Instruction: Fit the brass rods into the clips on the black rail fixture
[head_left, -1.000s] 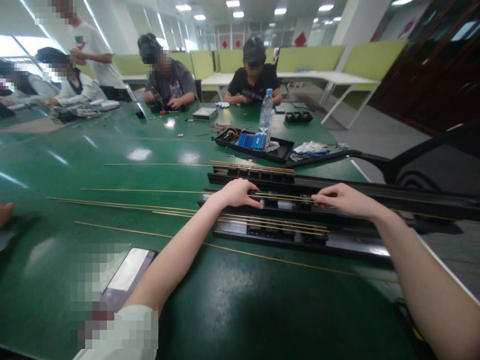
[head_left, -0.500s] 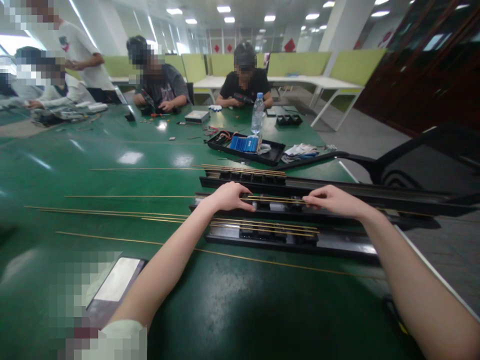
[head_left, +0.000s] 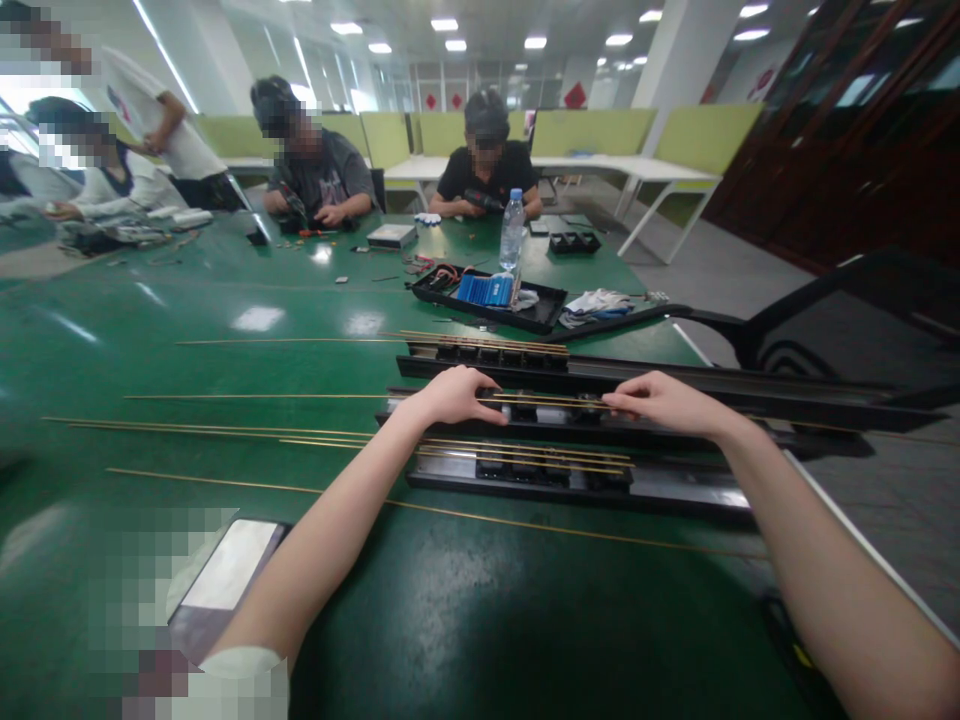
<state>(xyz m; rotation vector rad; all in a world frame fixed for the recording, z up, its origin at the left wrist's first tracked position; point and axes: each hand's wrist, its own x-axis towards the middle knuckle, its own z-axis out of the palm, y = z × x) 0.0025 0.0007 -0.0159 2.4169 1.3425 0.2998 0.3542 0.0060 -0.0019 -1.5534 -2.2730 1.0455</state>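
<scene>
My left hand (head_left: 456, 393) curves over the middle black rail (head_left: 555, 425), thumb on the near side and fingers on the far side, gripping it beside a small black block. My right hand (head_left: 637, 397) pinches the right part of a thin brass rod (head_left: 551, 401) between thumb and fingertips. Several brass rods run lengthwise along the middle rail, over black blocks (head_left: 523, 410) set in it. Nearer to me lies another rail (head_left: 682, 490) with rods over its blocks. A third rail (head_left: 420, 368) with rods lies beyond. My left palm hides part of the middle rail.
A loose brass rod (head_left: 525, 525) crosses the green table (head_left: 465, 620) in front. A phone-like item (head_left: 232, 560) lies near my left forearm. Beyond the rails are a black tray (head_left: 540, 308), gloves (head_left: 598, 305) and a water bottle (head_left: 512, 232). Several people are across the table.
The whole view has shifted slightly. Both hands keep their places on the middle rail and rod. A standing person at the far left leans further left.
</scene>
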